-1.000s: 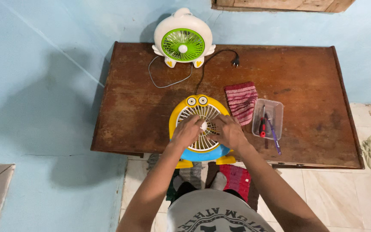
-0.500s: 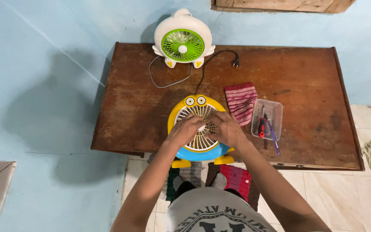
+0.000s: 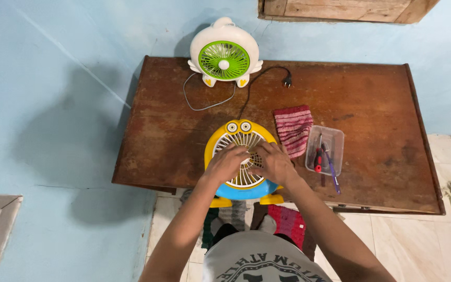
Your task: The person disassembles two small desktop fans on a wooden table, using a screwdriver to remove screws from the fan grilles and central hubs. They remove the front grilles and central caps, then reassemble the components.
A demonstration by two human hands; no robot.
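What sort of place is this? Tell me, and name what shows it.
Probably a small home repair corner: a worn wooden table against a blue wall, two small fans, yellow and white, and a clear tub of screwdrivers.

fan grille [image 3: 244, 149]: centre hidden under both hands | tray tools [image 3: 323, 156]: too small | window frame [image 3: 340, 9]: cut off

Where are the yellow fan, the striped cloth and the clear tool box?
yellow fan [image 3: 241, 134], head view, on the yellow top of its housing by the eyes.
striped cloth [image 3: 293, 128], head view, on its middle.
clear tool box [image 3: 335, 138], head view, on its far right rim.
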